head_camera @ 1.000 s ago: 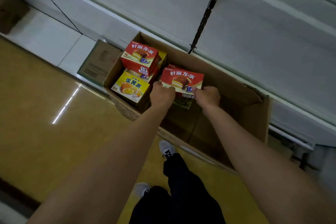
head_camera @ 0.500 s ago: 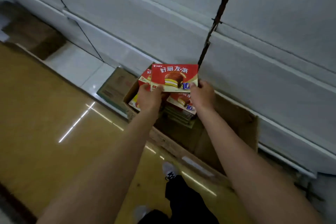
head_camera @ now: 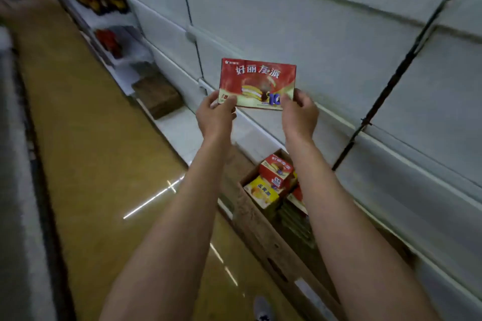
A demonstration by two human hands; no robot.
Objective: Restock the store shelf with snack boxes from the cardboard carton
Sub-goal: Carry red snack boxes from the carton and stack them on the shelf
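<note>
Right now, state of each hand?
Left hand: closed, grips the red snack box at its lower left corner.
Right hand: closed, grips the same box's lower right corner.

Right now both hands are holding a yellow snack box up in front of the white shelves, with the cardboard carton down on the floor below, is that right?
Not quite: the head view shows the flat rectangular snack box held up by the left hand and right hand is red, not yellow. A yellow box sits in the brown cardboard carton on the floor below, before the white shelves.
</note>
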